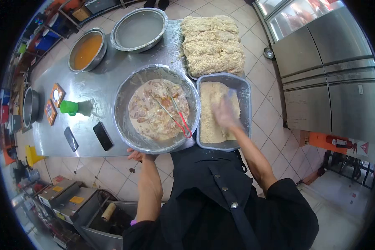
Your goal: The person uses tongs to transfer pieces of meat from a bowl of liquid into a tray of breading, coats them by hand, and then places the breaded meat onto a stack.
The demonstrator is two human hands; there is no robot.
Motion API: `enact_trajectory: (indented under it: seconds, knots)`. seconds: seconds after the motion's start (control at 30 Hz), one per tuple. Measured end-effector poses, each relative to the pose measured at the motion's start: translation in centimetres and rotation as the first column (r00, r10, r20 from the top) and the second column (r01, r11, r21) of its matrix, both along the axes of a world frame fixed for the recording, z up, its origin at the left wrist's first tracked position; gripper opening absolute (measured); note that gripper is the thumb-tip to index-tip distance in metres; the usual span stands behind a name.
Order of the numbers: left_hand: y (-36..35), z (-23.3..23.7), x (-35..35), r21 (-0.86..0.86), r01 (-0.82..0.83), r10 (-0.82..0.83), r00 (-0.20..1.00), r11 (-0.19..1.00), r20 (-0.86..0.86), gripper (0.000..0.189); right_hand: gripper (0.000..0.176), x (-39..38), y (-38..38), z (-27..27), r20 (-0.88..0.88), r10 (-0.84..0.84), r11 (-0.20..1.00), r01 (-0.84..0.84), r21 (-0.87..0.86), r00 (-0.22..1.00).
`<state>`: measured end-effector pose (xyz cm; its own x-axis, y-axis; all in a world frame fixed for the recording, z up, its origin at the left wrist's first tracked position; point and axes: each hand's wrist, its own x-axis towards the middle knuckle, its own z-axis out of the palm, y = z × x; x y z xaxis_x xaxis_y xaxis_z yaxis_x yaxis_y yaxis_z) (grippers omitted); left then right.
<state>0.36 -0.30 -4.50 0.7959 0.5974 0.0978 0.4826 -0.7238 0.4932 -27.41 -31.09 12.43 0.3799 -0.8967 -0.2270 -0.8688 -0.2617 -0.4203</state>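
Observation:
My right hand [226, 111], smeared by motion, is over the breadcrumb-like coating [208, 125] in a grey rectangular tub [246, 121]. Whether it holds anything cannot be made out. My left hand [136, 155] is at the near rim of a large metal bowl [121, 129], partly hidden under it, with some fingers showing curled. In the bowl lie battered meat pieces [154, 112], and tongs with red handles [183, 125] rest on them. Behind the tub, coated pieces [212, 46] are stacked in rows on a tray.
On the metal table [62, 137] are a bowl of orange liquid [87, 52], a bowl of greyish liquid [138, 31], a green cup [69, 108] and two phones [103, 136] [71, 139]. Steel refrigerators [321, 79] stand right; a fryer-like unit [75, 200] is at lower left.

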Motion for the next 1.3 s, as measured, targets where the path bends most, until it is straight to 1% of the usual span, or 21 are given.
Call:
enact_trajectory:
  seconds: [0.07,0.1,0.17,0.3,0.37,0.4,0.47,0.5,0.6,0.67,0.73,0.77,0.83,0.87,0.93,1.03,1.17,1.2,1.23,1.27,1.3]
  knots:
    - [-0.1,0.0,0.1,0.003,0.001,-0.001,1.000,1.000,-0.005,0.055,0.076,-0.4,2.7,1.3,-0.234,0.265,0.934,-0.310,-0.178,0.935]
    - [-0.1,0.1,0.1,0.007,-0.006,0.006,1.000,1.000,-0.007,0.055,0.076,-0.4,2.7,1.7,-0.230,0.271,0.930,-0.316,-0.186,0.935]
    - [0.3,0.1,0.0,0.009,-0.011,0.011,1.000,1.000,-0.007,0.055,0.076,-1.6,3.2,2.5,-0.222,0.436,0.893,-0.450,-0.016,0.872]
    - [-0.1,0.1,0.3,0.011,-0.021,0.021,1.000,1.000,-0.014,0.055,0.068,-3.1,2.0,6.5,-0.211,0.585,0.803,-0.596,0.014,0.783]
    - [-0.1,0.2,0.2,0.009,-0.021,0.021,1.000,1.000,-0.010,0.055,0.062,-1.3,-1.0,11.0,-0.276,0.557,0.773,-0.367,0.518,0.784]
    - [-0.1,0.1,0.2,0.009,-0.021,0.021,1.000,1.000,-0.013,0.055,0.062,-1.6,-1.7,10.0,-0.279,0.558,0.773,-0.368,0.518,0.781]
    - [-0.3,0.2,0.0,0.009,-0.026,0.026,1.000,1.000,-0.015,0.055,0.062,-2.9,-3.1,5.7,-0.036,0.136,0.986,-0.132,0.100,0.990]
    - [-0.3,0.1,0.1,0.006,-0.032,0.032,0.999,0.999,-0.014,0.055,0.062,-3.0,-4.1,3.9,-0.036,0.146,0.985,-0.142,0.096,0.989]
    - [-0.4,0.3,0.2,0.010,-0.055,0.055,0.998,0.998,-0.012,0.055,0.074,-2.4,-6.8,1.1,0.012,0.152,0.965,-0.152,0.214,0.988]
    - [-0.7,0.3,0.2,0.015,-0.072,0.072,0.997,0.997,-0.020,0.055,0.080,-2.5,-8.3,1.2,0.145,0.057,0.798,-0.133,0.588,0.988]
    - [-1.0,0.1,0.3,0.026,-0.094,0.095,0.995,0.995,-0.033,0.055,0.079,-2.5,-8.3,2.9,0.213,-0.095,0.663,-0.098,0.743,0.973]
    - [-1.1,0.0,0.4,0.032,-0.105,0.107,0.994,0.994,-0.039,0.055,0.079,-2.9,-8.4,2.6,0.216,-0.076,0.680,-0.108,0.725,0.973]
    - [-1.2,-0.1,0.3,0.046,-0.126,0.129,0.990,0.991,-0.053,0.055,0.069,-4.6,-9.3,0.0,0.354,-0.250,0.504,-0.191,0.842,0.901]
    - [-1.2,-0.1,0.2,0.050,-0.136,0.139,0.989,0.989,-0.057,0.055,0.069,-4.8,-9.2,0.5,0.354,-0.235,0.514,-0.193,0.836,0.905]
    - [-1.2,-0.2,0.2,0.060,-0.148,0.151,0.986,0.987,-0.067,0.054,0.057,-4.4,-8.8,1.8,0.436,-0.064,0.645,-0.296,0.704,0.898]
    - [-1.4,-0.3,0.4,0.065,-0.164,0.168,0.984,0.984,-0.066,0.054,0.051,-3.1,-8.5,5.6,0.330,-0.017,0.730,-0.214,0.650,0.944]
    - [-1.5,-0.3,0.3,0.067,-0.172,0.176,0.983,0.983,-0.052,0.054,0.052,-3.3,-7.4,7.2,0.375,0.003,0.771,-0.241,0.590,0.927]
    - [-1.5,-0.2,0.4,0.067,-0.174,0.178,0.983,0.982,-0.053,0.054,0.052,-3.4,-7.2,6.9,0.222,0.246,0.885,-0.312,0.344,0.944]
    - [-1.5,-0.3,0.4,0.065,-0.173,0.176,0.983,0.983,-0.047,0.054,0.052,-3.8,-6.9,6.5,-0.004,0.422,0.903,-0.420,0.091,0.907]
    - [-1.7,-0.4,0.5,0.064,-0.170,0.173,0.984,0.983,-0.045,0.054,0.052,-3.9,-6.5,6.0,-0.007,0.416,0.905,-0.413,0.097,0.909]
    - [-1.7,-0.5,0.6,0.064,-0.165,0.168,0.985,0.984,-0.040,0.054,0.051,-3.5,-6.0,5.5,-0.021,0.470,0.883,-0.470,-0.006,0.882]
